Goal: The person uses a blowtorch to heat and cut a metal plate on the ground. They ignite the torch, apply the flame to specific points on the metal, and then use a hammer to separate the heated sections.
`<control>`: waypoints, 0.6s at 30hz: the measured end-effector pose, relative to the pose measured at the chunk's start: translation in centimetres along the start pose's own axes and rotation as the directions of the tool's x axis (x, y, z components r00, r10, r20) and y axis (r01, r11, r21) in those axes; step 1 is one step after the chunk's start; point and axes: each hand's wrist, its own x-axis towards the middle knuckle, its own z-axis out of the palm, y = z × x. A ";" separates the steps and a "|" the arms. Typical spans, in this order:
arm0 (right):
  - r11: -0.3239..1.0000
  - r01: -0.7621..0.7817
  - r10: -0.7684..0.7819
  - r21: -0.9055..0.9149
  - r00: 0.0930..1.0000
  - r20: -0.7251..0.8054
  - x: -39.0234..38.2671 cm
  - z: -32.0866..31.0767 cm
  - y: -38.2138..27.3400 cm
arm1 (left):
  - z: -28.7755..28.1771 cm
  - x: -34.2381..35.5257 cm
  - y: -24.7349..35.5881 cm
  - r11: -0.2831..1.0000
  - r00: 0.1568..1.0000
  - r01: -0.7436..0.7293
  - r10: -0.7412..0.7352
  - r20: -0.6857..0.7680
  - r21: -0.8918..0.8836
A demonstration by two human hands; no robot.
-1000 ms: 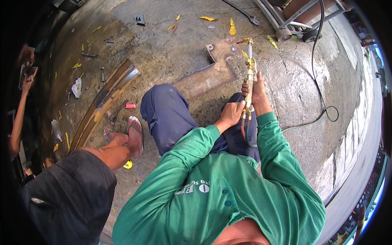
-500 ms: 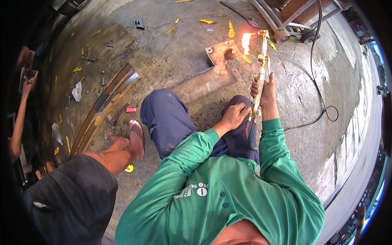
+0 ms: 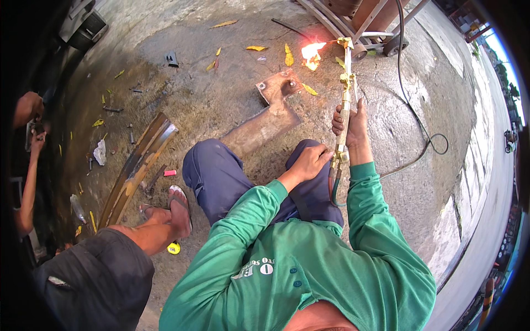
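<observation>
My right hand (image 3: pixel 353 127) is wrapped round a brass cutting torch (image 3: pixel 346 91), which points away from me with a bright flame (image 3: pixel 311 54) burning off its tip to the left. My left hand (image 3: pixel 309 161) is bent beside the valves at the torch's lower end, fingers curled; whether it grips a knob is unclear. Two hoses (image 3: pixel 334 193) loop from that end over my thigh. Beyond my knees an L-shaped rusty steel plate (image 3: pixel 259 126) with holes at one end lies flat on the concrete.
Curved steel strips (image 3: pixel 135 165), a pink lighter (image 3: pixel 169 172), bolts and leaves lie leftward. A co-worker's leg (image 3: pixel 132 237) and sandaled foot (image 3: pixel 179 212) are beside me; another arm (image 3: pixel 28 187) shows far left. A wheeled cart (image 3: pixel 370 33) and trailing hose (image 3: pixel 419 127) are at the back right.
A flame has appeared at the unlit torch's tip. The torch head has risen away from me, and my left hand has shifted slightly left of the valves. The view has shifted too.
</observation>
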 end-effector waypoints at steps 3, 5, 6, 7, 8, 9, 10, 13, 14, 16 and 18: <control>1.000 0.009 -0.009 0.004 1.000 -0.008 -0.2 -0.3 -0.1 | -0.1 0.3 0.1 1.000 1.000 0.019 -0.019 0.014 0.005; 1.000 0.015 -0.015 0.015 1.000 -0.016 -0.4 -0.8 -0.2 | -0.6 1.1 0.5 0.998 0.998 0.057 -0.056 0.020 -0.018; 1.000 0.009 -0.009 0.026 1.000 -0.004 -0.5 -0.8 -0.2 | -1.2 1.7 0.5 0.997 0.995 0.067 -0.069 0.077 0.035; 0.999 0.003 -0.003 0.034 1.000 0.008 -0.6 -0.7 -0.2 | -1.9 2.6 0.4 0.994 0.988 0.072 -0.083 0.132 0.084; 0.999 -0.003 0.002 0.041 1.000 0.020 -0.7 -0.7 -0.3 | -2.5 3.6 0.4 0.988 0.977 0.075 -0.099 0.187 0.134; 0.999 -0.004 0.004 0.040 1.000 0.008 -0.7 -0.7 -0.5 | -2.7 4.6 0.4 0.970 0.951 0.022 -0.095 0.295 0.243; 0.999 -0.002 0.001 0.042 1.000 0.005 -0.9 -0.8 -0.7 | -2.5 4.8 0.5 0.965 0.944 0.007 -0.093 0.316 0.262; 0.999 0.011 -0.011 0.046 1.000 -0.012 -1.5 -1.0 -1.1 | -2.6 5.6 1.6 0.960 0.907 0.042 -0.154 0.393 0.278; 0.999 0.017 -0.016 0.044 1.000 -0.010 -1.5 -1.1 -1.3 | -2.9 6.2 2.2 0.959 0.878 0.110 -0.217 0.427 0.260; 0.999 0.020 -0.020 0.035 1.000 -0.006 -1.8 -1.0 -1.4 | -3.1 6.4 2.7 0.955 0.816 0.177 -0.278 0.506 0.240; 0.999 0.017 -0.018 0.052 1.000 0.004 -2.2 -1.1 -1.6 | -3.1 6.4 2.8 0.957 0.757 0.168 -0.278 0.591 0.236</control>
